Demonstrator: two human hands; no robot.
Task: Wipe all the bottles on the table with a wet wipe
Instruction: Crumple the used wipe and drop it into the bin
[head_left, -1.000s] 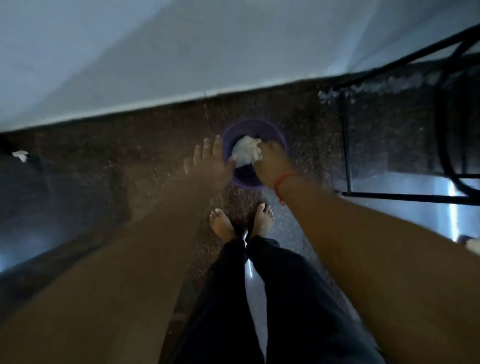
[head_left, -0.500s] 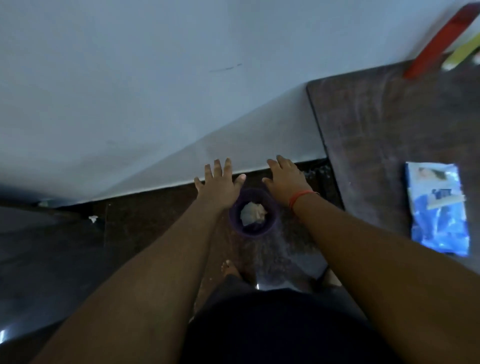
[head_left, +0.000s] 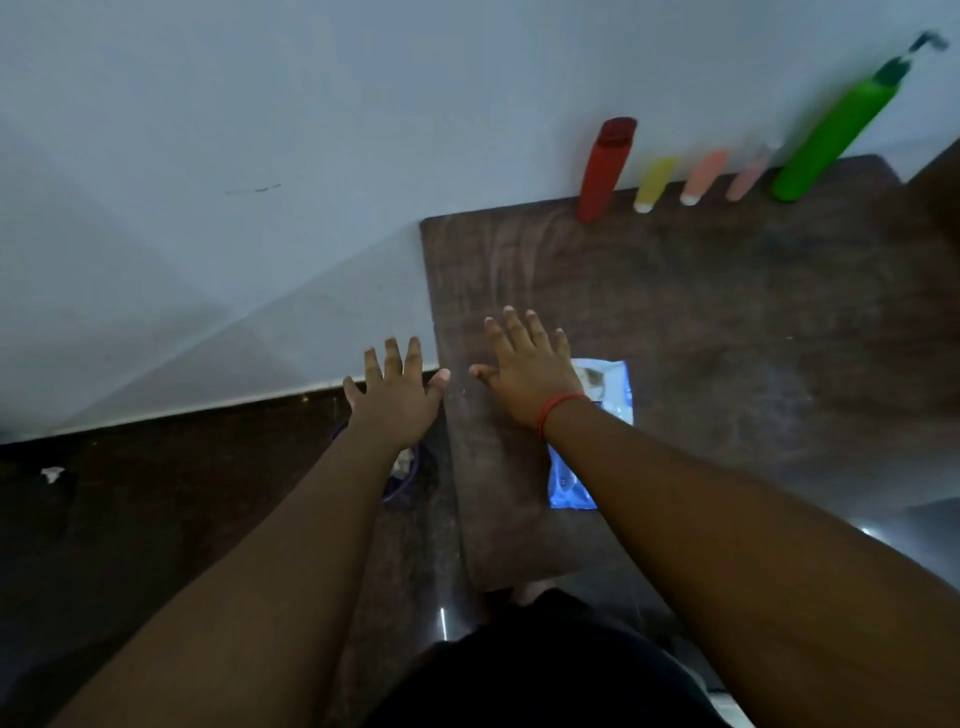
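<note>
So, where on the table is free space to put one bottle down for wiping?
The widest bare patch of the table lies between the bottle row at the wall and the wipes pack. It is crowded along the wall, from the red bottle to the green bottle, and near the right hand.

table (head_left: 727, 322) bears bottles (head_left: 605, 171), wipes pack (head_left: 613, 384).

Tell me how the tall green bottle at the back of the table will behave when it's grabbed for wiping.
The green bottle is tall and narrow, so it probably tips easily if nudged high up. Its smooth sides may be slippery under a wet wipe. The pump top looks like a poor place to grip.
</note>
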